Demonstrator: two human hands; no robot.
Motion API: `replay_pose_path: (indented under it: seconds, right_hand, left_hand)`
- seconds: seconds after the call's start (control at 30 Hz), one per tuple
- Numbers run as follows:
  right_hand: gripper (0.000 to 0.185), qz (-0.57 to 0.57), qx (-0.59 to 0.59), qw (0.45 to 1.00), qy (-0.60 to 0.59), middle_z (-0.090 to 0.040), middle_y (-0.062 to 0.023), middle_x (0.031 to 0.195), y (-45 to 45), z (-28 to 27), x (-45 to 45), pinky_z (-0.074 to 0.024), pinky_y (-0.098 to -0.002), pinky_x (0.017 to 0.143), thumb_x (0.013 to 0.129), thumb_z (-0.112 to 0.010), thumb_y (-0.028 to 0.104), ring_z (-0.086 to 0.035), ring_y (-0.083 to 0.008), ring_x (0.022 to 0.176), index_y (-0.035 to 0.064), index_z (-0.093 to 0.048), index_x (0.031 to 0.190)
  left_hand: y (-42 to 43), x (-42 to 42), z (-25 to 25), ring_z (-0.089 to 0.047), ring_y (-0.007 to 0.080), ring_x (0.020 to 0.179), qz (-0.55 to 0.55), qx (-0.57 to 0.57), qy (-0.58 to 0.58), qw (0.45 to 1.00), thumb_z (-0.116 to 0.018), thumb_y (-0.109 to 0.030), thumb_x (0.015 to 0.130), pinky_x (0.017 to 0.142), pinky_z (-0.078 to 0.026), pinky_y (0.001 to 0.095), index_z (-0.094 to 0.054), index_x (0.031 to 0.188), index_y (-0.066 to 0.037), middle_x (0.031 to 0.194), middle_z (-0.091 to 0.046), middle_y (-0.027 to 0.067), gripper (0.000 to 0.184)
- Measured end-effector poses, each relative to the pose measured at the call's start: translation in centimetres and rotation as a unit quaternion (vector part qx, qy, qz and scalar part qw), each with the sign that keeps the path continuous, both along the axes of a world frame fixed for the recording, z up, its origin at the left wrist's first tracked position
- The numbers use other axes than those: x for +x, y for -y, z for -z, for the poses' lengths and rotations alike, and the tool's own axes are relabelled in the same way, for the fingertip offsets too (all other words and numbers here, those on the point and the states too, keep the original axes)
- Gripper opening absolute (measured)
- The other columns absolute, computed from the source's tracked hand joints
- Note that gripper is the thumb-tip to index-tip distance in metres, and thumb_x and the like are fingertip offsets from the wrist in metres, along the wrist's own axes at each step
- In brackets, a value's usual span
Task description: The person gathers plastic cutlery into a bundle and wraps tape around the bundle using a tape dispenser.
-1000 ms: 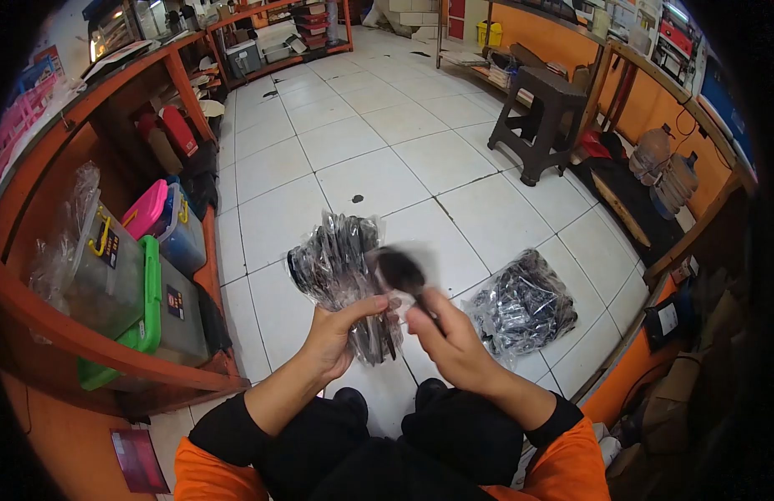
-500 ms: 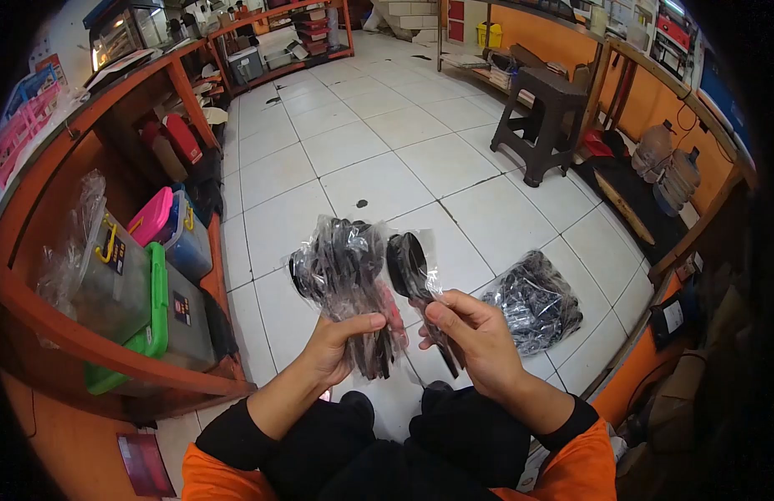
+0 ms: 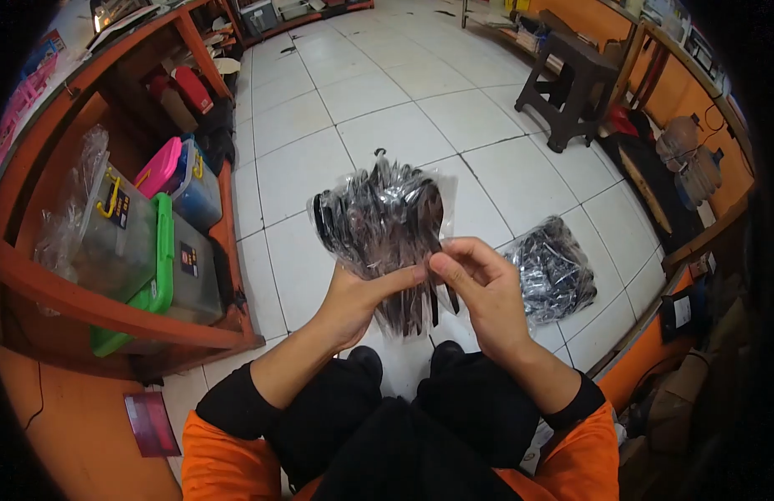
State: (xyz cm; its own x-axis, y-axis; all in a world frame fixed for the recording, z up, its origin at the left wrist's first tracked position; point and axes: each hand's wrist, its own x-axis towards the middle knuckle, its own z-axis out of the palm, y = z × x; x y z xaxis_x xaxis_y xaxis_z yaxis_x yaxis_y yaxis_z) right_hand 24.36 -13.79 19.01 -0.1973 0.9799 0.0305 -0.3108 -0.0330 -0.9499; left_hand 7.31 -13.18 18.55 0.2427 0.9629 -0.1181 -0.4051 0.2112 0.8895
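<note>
A thick bundle of black plastic spoons (image 3: 366, 219) in clear wrappers is gripped by my left hand (image 3: 358, 302), its thumb pressed across the handles. The spoon bowls fan out at the top, away from me. My right hand (image 3: 485, 288) pinches a wrapped black spoon (image 3: 430, 209) at the bundle's right side, up against the others. The fingertips of both hands are close together there. Some handles poke out below my left thumb. On the floor to the right lies a clear plastic bag (image 3: 556, 271) packed with dark, wrapped pieces.
At the left, an orange-red shelf (image 3: 111, 313) holds clear boxes, one with a green lid (image 3: 160, 250) and one with a pink lid (image 3: 159, 165). A dark plastic stool (image 3: 571, 79) stands at upper right, near large bottles (image 3: 696, 167). White tiles (image 3: 370, 83) cover the floor.
My right hand has brought its wrapped spoon leftward against the bundle in my left hand, closing the gap between them. Both hands sit higher in view, and the camera has tilted down.
</note>
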Motion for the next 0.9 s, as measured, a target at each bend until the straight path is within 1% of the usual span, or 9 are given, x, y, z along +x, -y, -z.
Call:
replay_pose_path:
  seconds: [0.17,0.33,0.43,0.57,0.67,0.7,0.8,0.83,0.9]
  right_hand:
    - [0.022,0.022,0.031,0.999,0.03,-0.064,-0.006,0.094,-0.1,-0.1,-0.2,-0.0493,-0.0213,0.079,0.09,-0.063,0.009,-0.06,-0.0079,0.088,-0.002,-0.057,0.108]
    - [0.023,0.032,0.039,0.998,0.036,-0.065,-0.006,0.093,-0.1,0.1,-0.2,-0.0481,-0.0196,0.076,0.091,-0.062,0.009,-0.061,-0.0082,0.088,-0.0009,-0.056,0.11]
    - [0.019,0.024,0.02,0.999,0.037,-0.064,-0.0076,0.097,-0.2,0.0,0.2,-0.0479,-0.0228,0.078,0.09,-0.063,0.011,-0.061,-0.0095,0.09,0.0002,-0.059,0.105]
    - [0.014,0.055,0.112,0.985,0.118,-0.057,-0.0114,0.107,-0.9,0.3,0.0,-0.0458,-0.0298,0.084,0.086,-0.069,0.017,-0.056,-0.0151,0.101,0.0037,-0.066,0.088]
    - [0.013,0.036,0.153,0.979,0.133,-0.055,-0.0115,0.109,-1.8,1.3,0.0,-0.0458,-0.0295,0.085,0.086,-0.068,0.017,-0.055,-0.0165,0.103,0.0042,-0.067,0.086]
    - [0.021,0.011,0.158,0.977,0.145,-0.053,-0.0112,0.113,-2.2,1.4,0.2,-0.0458,-0.0318,0.087,0.084,-0.07,0.019,-0.054,-0.0198,0.105,0.0056,-0.065,0.098]
    - [0.044,-0.064,0.043,0.994,0.076,-0.049,-0.012,0.118,-3.4,1.8,0.9,-0.0459,-0.0326,0.089,0.081,-0.072,0.02,-0.053,-0.0232,0.108,0.0049,-0.055,0.118]
    - [0.065,-0.086,0.036,0.996,-0.001,-0.046,-0.0133,0.123,-4.1,2.1,0.8,-0.0469,-0.0317,0.086,0.077,-0.075,0.02,-0.053,-0.0249,0.109,0.002,-0.041,0.129]
    - [0.068,-0.178,-0.005,0.982,-0.062,-0.048,-0.0133,0.12,-5.2,3.8,2.0,-0.0473,-0.0298,0.084,0.075,-0.076,0.018,-0.053,-0.0234,0.107,0.0002,-0.041,0.13]
  left_hand:
    - [0.2,0.5,-0.6,-0.062,0.0144,0.094,-0.038,0.051,-0.044,0.997,-0.075,0.001,0.075,0.084,-0.05,0.0284,-0.058,0.112,-0.001,0.104,-0.064,0.0063,0.041]
    - [0.2,0.2,-0.8,-0.062,0.014,0.092,-0.058,0.025,-0.038,0.997,-0.076,0.0,0.074,0.083,-0.051,0.0289,-0.058,0.11,-0.001,0.102,-0.065,0.0062,0.04]
    - [0.2,0.4,-0.9,-0.062,0.0137,0.092,-0.063,0.04,-0.046,0.996,-0.076,0.0,0.074,0.083,-0.051,0.0288,-0.058,0.109,-0.001,0.1,-0.065,0.0061,0.039]
    - [0.3,0.5,-0.8,-0.062,0.0132,0.092,-0.065,0.081,-0.12,0.987,-0.077,-0.002,0.074,0.084,-0.05,0.0284,-0.058,0.11,0.0,0.101,-0.065,0.0058,0.04]
    - [-0.2,0.1,-0.9,-0.061,0.0127,0.092,-0.05,0.06,-0.136,0.988,-0.079,-0.005,0.073,0.084,-0.049,0.0281,-0.058,0.111,0.0,0.101,-0.065,0.0056,0.043]
    - [-0.5,0.0,-0.7,-0.061,0.0128,0.09,-0.048,0.064,-0.133,0.988,-0.079,-0.005,0.072,0.082,-0.05,0.0281,-0.06,0.108,0.0,0.101,-0.065,0.0057,0.041]
    - [-1.5,-0.2,0.0,-0.062,0.0161,0.092,-0.008,0.098,-0.164,0.982,-0.073,0.0,0.075,0.083,-0.05,0.0293,-0.057,0.111,0.001,0.099,-0.064,0.0073,0.039]
    - [-2.0,-0.3,0.0,-0.063,0.0175,0.092,0.004,0.098,-0.184,0.978,-0.076,-0.003,0.073,0.082,-0.051,0.0306,-0.056,0.111,0.003,0.1,-0.064,0.0085,0.044]
    - [-3.6,-0.4,1.1,-0.064,0.0177,0.09,0.074,0.097,-0.194,0.973,-0.078,-0.005,0.071,0.081,-0.052,0.0312,-0.056,0.111,0.003,0.101,-0.064,0.0093,0.046]
